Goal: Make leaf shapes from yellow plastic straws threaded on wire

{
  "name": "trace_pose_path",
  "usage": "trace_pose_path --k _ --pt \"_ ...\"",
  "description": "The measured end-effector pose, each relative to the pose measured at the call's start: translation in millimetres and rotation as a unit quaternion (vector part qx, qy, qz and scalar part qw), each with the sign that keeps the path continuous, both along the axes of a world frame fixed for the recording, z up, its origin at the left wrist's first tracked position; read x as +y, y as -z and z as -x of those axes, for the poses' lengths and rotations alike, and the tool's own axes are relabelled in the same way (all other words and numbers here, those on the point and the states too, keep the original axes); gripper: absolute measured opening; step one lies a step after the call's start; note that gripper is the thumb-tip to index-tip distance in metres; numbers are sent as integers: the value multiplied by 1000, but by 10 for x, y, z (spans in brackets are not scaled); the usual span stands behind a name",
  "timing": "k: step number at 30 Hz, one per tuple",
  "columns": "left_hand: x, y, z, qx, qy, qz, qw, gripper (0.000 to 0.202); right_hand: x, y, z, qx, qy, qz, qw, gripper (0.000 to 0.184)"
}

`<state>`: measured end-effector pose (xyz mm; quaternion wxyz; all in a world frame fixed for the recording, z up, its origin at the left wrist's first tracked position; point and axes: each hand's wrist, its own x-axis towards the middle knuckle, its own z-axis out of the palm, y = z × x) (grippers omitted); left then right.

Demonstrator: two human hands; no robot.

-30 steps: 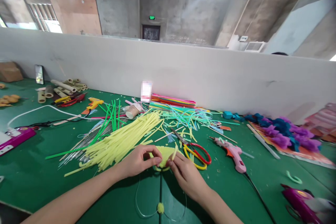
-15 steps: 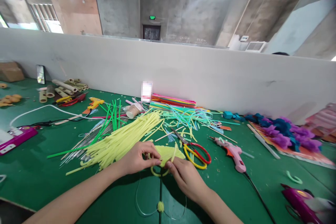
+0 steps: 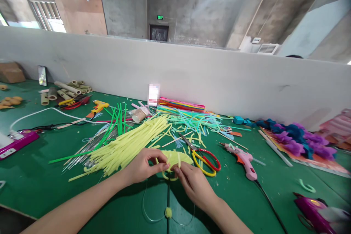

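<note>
My left hand and my right hand meet over a flat yellow piece made of fuzzy pipe cleaners on the green table. Both hands pinch a yellow pipe cleaner loop at the piece's near edge. A dark thin stem runs from the loop toward me, with a small yellow ball on it and a thin wire loop around it. A pile of long yellow pipe cleaners lies just left of my left hand.
Red and yellow scissors lie right of the piece, a pink glue gun farther right. Green pipe cleaners, a yellow glue gun, a paper cup, purple and blue fuzzy flowers and a grey partition wall surround the work.
The yellow loop showed wider below the piece half a second ago and is now drawn tighter between my fingertips. My hands stay in the same place.
</note>
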<state>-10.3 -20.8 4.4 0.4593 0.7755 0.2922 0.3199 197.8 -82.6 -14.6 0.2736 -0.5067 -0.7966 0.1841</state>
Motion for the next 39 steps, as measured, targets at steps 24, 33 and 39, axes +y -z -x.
trace_pose_path --k 24,33,39 --pt "-16 31 -48 -32 29 -51 998 20 -5 20 108 -116 5 -82 990 32" --pt "-6 41 -60 -34 18 -47 998 22 -6 49 148 -136 2 -153 979 29" --pt "-21 61 -65 -26 22 -31 999 24 10 43 143 -141 -25 -143 979 20"
